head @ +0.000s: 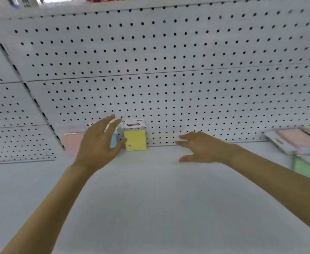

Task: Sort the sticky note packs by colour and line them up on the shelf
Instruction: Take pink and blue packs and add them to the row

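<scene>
left hand (97, 143) and right hand (203, 147) both spread, empty; loose packs (300, 142) lie well off to the right hand's right, so it's nearer

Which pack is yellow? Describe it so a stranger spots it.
Follow the white pegboard down to the shelf. Against it, right of the left hand, stands the yellow sticky note pack. Its neighbours are a blue pack and a pink pack.

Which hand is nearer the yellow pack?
Left. The left hand is just left of the yellow pack, thumb by its edge; the right hand is apart, to its right.
</scene>
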### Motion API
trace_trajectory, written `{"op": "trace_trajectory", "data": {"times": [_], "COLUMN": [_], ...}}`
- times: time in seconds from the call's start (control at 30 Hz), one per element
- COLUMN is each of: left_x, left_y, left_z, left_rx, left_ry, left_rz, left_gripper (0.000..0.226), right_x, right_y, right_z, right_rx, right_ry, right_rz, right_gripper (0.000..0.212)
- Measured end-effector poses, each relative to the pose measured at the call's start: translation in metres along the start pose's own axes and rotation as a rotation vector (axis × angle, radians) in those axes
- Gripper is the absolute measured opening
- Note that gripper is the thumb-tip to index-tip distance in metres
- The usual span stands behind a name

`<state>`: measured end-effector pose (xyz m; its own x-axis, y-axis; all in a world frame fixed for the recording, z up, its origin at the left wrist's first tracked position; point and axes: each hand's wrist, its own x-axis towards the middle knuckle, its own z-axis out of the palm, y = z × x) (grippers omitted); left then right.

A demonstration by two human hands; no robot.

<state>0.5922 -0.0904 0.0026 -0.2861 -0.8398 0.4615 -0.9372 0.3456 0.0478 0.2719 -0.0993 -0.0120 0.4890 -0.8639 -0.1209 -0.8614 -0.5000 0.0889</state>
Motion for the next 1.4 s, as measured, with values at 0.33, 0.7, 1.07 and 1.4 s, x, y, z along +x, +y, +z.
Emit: {"op": "trace_trajectory", "data": {"times": [0.33, 0.7, 1.07, 1.4], "left_x": [0.028, 0.029, -0.020, -0.054], "left_y": [0.232, 0.436, 0.463, 0.446], "left_z": [0.023, 0.060, 0.108, 0.117], "left_rx": [0.031, -0.039, -0.277, -0.268], "left_ry": [-0.218, -0.337, -0.593, -0.520], "left_rz": [0.171, 0.449, 0.242, 0.191], "left_gripper": [0.087, 0.088, 0.108, 0.096], "right_x": [-0.183, -0.360, -0.383, -0.349], "right_y": [0.145, 0.284, 0.298, 0.285], "right_z": [-0.004, 0.045, 0.102, 0.121], "right_rx": [-0.168, 0.073, 0.462, 0.616], "right_ry": [-0.004, -0.113, 0.027, 0.217], "right_rz": [0.049, 0.326, 0.409, 0.460], "right_gripper": [0.073, 0.071, 0.083, 0.062]}}
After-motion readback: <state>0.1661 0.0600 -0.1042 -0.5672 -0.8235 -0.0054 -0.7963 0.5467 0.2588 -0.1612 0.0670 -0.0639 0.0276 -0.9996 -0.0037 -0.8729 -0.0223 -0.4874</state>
